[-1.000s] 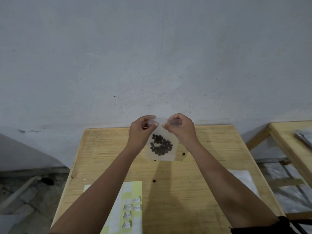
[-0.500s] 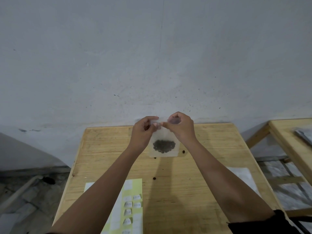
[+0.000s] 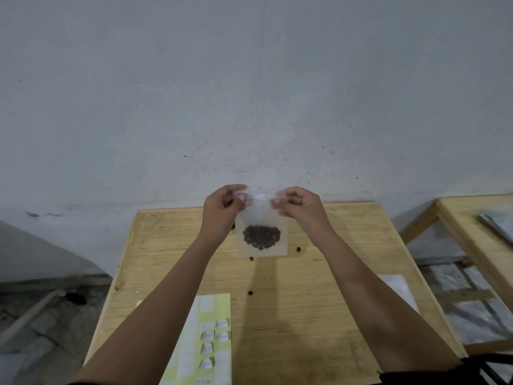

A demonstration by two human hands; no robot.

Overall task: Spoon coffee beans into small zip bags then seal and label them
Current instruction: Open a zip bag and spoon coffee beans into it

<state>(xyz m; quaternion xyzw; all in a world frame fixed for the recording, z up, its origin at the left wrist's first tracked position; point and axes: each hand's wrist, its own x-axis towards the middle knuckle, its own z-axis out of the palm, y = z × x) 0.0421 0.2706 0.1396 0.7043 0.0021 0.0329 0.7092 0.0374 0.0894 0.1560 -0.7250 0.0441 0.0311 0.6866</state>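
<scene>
Since half a second back, both pinches have slid outward: the thumbs were nearly meeting at mid-strip, now they sit at the two top corners. The bag has squared up and hangs straight.

Left hand: thumb and forefinger clamped on the bag's top left corner, other fingers curled in. Right hand: same on the top right corner. The bag hangs in the air between them, over the far half of the table, not touching it as far as I can tell.

Why held like this: hanging it from the top edge lets the beans drop clear of the zip. They sit as one dark mound low in the bag, upper half empty. Pulling the corners apart keeps the strip taut and flat, so it can press shut along its whole run.

My read: sealing step, near its end. Can't tell whether the zip is fully closed; the strip is blurred and partly behind my fingers.

Label sheet lies at the near edge, several written labels on it, in easy reach for the next step. Three stray beans on the wood: one just below the bag's lower edge in view, one to its right, one nearer me. White sheet at the right edge, maybe spare bags, not sure.

Risk: a gap in the seal spills beans once the bag is laid down. Worth one more pinch along the strip before labelling.
</scene>
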